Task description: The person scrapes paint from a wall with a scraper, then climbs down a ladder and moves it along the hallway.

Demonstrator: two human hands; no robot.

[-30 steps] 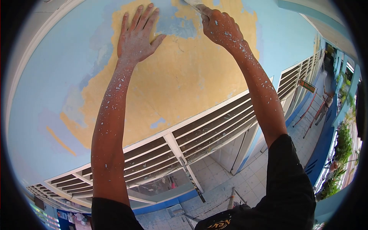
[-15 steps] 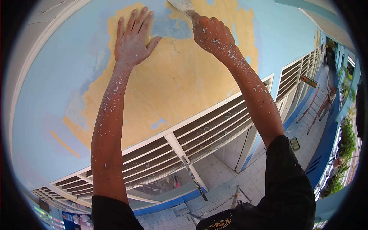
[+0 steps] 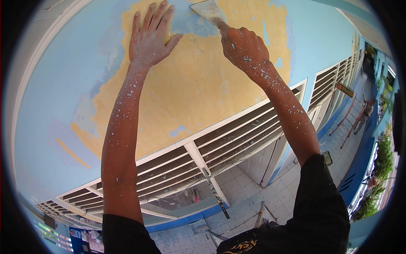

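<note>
Scraper [image 3: 208, 11] lower now, blade up-left in clenched right hand [image 3: 244, 47]; left hand [image 3: 150, 38] flat, spread

Narrow wall [image 3: 192, 29] gap between left hand [image 3: 150, 36] and scraper [image 3: 208, 10].

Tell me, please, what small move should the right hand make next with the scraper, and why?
Probably slide the scraper down and left under the blue paint patch. The right hand holds its blade at that patch's upper edge, the wall around is already bare yellow, and the left hand lies spread just beside the patch, so a short stroke seems safest.
</note>
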